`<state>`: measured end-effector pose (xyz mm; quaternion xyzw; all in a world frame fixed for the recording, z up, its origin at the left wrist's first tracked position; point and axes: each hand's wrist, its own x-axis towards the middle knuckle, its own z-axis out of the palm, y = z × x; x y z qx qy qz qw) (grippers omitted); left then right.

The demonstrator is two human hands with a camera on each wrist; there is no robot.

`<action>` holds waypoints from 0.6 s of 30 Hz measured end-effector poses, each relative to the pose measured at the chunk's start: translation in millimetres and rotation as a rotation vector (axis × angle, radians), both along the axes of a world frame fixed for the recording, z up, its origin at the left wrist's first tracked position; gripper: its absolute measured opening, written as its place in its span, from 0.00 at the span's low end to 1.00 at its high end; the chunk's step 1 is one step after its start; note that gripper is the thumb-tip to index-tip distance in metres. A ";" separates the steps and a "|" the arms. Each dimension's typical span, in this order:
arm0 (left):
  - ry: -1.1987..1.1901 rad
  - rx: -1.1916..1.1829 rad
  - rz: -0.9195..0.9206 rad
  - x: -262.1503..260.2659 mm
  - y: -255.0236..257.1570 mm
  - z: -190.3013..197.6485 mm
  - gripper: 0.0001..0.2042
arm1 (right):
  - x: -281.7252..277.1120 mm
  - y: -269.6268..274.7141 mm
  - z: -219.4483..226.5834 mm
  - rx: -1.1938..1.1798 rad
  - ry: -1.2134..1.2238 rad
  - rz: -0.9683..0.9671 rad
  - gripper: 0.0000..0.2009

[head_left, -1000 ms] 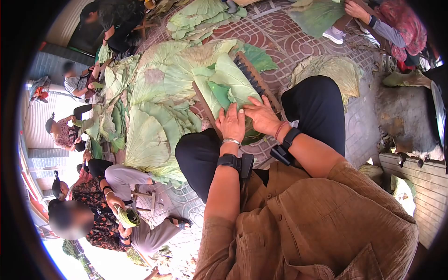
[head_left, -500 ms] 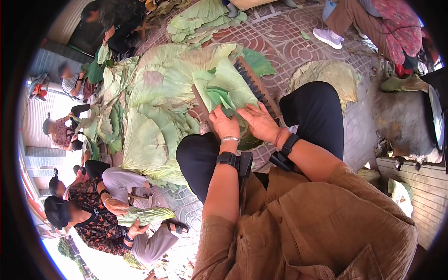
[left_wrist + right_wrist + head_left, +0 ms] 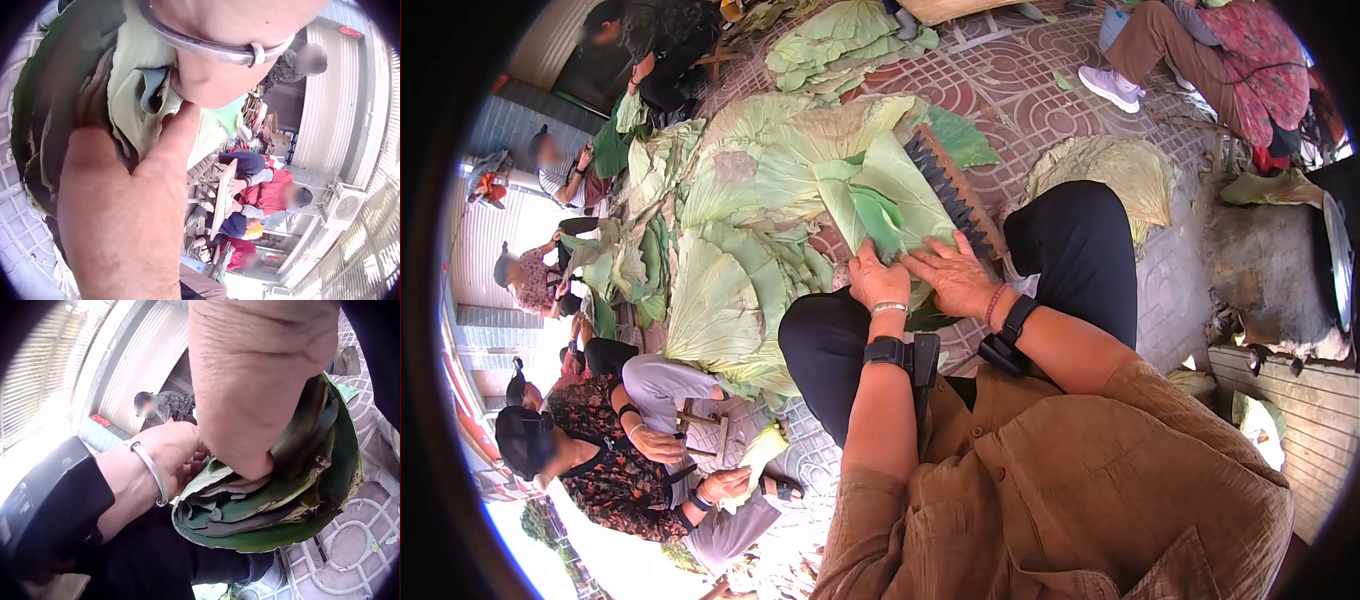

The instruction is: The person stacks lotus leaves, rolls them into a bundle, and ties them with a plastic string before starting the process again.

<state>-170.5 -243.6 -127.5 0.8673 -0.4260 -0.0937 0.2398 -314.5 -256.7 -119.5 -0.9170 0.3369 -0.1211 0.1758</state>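
A stack of folded lotus leaves (image 3: pixel 890 190), pale outside and darker green inside, lies across a wooden frame whose right bar (image 3: pixel 960 190) carries a row of dark teeth. My left hand (image 3: pixel 878 276), with a silver bangle, pinches the near left edge with curled fingers. Beside it my right hand (image 3: pixel 952 276) lays its fingers over the top of the stack. In the right wrist view, the right thumb (image 3: pixel 250 464) presses into the open end of the bundle (image 3: pixel 262 534), where several layers show ragged edges. The left fingertips are partly hidden there.
Large lotus leaves (image 3: pixel 730 280) spread over the ground to the left, with more leaves (image 3: pixel 830 45) at the far side. A dried leaf pile (image 3: pixel 1100 165) lies beyond my right knee. At the lower left, a seated person (image 3: pixel 625 450) handles a leaf (image 3: pixel 755 460).
My left hand has drawn back slightly and its fingers have curled at the leaf edge. The right hand stays on the stack. The person at lower left has unrolled a leaf.
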 end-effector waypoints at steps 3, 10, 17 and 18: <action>-0.116 -0.073 0.095 -2.0 -2.2 -1.8 0.29 | -1.2 -0.2 -2.7 -0.007 -0.002 0.015 0.30; 0.124 -0.064 0.174 10.7 -9.0 -1.1 0.34 | -3.2 -0.7 -4.0 0.021 0.001 0.046 0.28; 0.283 -0.064 0.170 15.0 -9.3 -4.6 0.23 | -16.9 -34.3 -14.2 0.134 -0.498 -0.594 0.25; 0.281 -0.075 0.172 13.2 -8.2 -2.3 0.19 | -20.5 -37.3 -11.8 0.413 -0.400 -0.609 0.26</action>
